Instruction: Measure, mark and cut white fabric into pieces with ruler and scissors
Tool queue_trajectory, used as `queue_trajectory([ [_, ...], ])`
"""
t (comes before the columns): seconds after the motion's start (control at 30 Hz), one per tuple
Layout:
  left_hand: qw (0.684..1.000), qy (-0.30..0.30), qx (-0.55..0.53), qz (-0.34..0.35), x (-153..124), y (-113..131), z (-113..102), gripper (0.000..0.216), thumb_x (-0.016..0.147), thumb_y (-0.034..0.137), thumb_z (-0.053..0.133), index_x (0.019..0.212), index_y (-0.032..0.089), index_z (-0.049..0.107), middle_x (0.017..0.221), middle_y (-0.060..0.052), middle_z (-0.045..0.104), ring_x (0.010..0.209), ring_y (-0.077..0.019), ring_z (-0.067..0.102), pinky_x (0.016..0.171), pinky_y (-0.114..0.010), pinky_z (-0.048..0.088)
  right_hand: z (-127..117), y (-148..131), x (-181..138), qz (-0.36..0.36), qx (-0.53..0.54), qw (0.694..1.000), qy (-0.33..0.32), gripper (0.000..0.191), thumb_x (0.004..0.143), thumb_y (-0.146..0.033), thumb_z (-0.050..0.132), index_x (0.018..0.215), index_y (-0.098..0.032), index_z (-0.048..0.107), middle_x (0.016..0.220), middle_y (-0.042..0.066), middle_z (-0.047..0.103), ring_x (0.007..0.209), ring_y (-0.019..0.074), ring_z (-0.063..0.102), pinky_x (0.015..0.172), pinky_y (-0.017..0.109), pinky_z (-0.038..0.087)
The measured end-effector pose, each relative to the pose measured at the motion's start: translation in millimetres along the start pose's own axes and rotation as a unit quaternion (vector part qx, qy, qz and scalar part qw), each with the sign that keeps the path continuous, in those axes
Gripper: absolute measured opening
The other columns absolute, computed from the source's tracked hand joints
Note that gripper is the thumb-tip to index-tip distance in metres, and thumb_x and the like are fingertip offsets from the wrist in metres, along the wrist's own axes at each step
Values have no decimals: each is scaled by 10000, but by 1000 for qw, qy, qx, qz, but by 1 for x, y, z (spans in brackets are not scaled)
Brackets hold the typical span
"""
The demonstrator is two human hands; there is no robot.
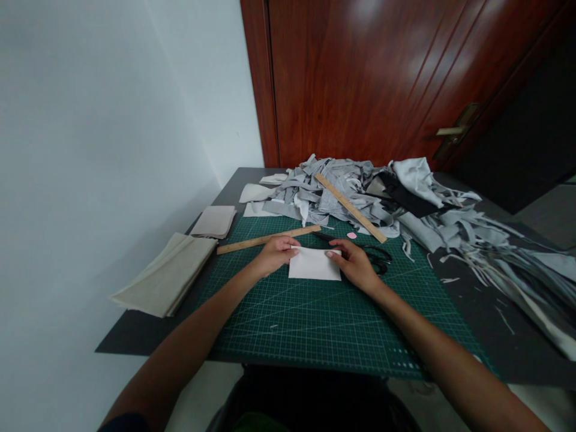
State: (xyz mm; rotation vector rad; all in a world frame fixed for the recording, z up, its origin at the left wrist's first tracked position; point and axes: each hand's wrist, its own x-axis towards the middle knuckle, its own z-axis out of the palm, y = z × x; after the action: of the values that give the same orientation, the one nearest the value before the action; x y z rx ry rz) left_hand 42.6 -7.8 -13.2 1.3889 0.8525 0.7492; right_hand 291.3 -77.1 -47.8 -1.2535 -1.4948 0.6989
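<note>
A pale rectangular piece of fabric (314, 265) is held at its far edge between both hands, above the green cutting mat (306, 324). My left hand (278, 255) pinches its upper left corner, thumb on top. At the upper right corner my right hand (354, 263) grips it the same way. The far edge looks folded or curled over. Black-handled scissors (380, 257) lie on the mat, partly hidden behind my right hand. Just beyond my left hand lies a wooden ruler (252, 242), slanting across the mat.
Grey fabric scraps (310, 192) heap along the back, with another wooden ruler (351, 209) on them. More strips (508, 246) spread right. Folded cloth (173, 270) and a smaller fabric stack (215, 221) sit left by the wall. A pink chalk piece (351, 236) lies behind the scissors.
</note>
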Motion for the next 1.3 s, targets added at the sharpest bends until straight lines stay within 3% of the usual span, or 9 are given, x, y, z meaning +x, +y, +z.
queue_trajectory([
  [0.27,999,-25,29,-29,-7,14,3,382,751,469,827,967,158,782,775,-46,735,647,-137,626,564,-221,423,1,-10,-4,1,14,999,-34,255,839,-390,729,1027,-219,710,902,40,720,764,204,643,655,323,493],
  [0.47,970,-211,69,-102,-23,23,9,539,711,681,810,777,149,757,647,-26,666,522,-121,534,477,-224,357,7,-30,-13,21,81,990,-117,278,842,-351,737,1094,-248,680,849,4,702,727,180,627,599,288,456],
  [0.67,957,-246,103,-115,-29,12,20,536,735,686,787,752,157,704,603,8,606,496,-105,484,463,-222,325,12,-38,-16,35,109,985,-127,360,789,-324,785,1122,-243,677,840,-6,718,720,172,636,616,287,460],
  [0.8,966,-220,64,-120,-28,10,20,591,709,712,795,793,132,717,642,-14,651,526,-113,525,498,-224,358,14,-40,-14,108,192,974,-54,595,729,-451,874,1223,-255,606,856,-4,751,728,181,669,615,280,491],
  [0.9,980,-168,-7,-104,-26,11,22,606,695,689,827,861,113,742,730,-57,715,578,-130,585,559,-240,416,14,-44,-13,216,295,931,5,580,775,-670,777,1143,-242,642,909,43,773,800,207,714,663,306,545],
  [1.0,990,-91,-88,-58,-24,9,29,623,680,667,854,915,99,753,795,-100,748,628,-156,628,605,-262,454,16,-50,-14,306,399,863,-47,610,820,-789,640,1020,-215,696,944,100,790,862,245,747,739,366,586],
  [1.07,990,-45,-128,-29,-23,7,34,629,678,667,858,920,96,754,804,-112,753,639,-167,636,615,-273,468,18,-54,-17,316,425,844,-89,556,795,-721,732,996,-203,727,957,107,797,870,248,752,782,380,590],
  [1.17,989,-14,-149,-21,-22,4,38,638,663,666,868,926,95,759,814,-112,756,646,-172,639,620,-284,487,25,-55,-22,281,411,862,-95,431,732,-550,875,944,-193,759,929,77,799,827,222,732,787,362,579],
  [1.3,993,-16,-112,-27,-22,2,37,621,639,665,881,866,99,762,764,-87,740,630,-164,625,608,-278,477,31,-55,-25,177,337,925,2,357,714,-496,898,891,-208,784,846,15,778,749,177,665,708,298,532],
])
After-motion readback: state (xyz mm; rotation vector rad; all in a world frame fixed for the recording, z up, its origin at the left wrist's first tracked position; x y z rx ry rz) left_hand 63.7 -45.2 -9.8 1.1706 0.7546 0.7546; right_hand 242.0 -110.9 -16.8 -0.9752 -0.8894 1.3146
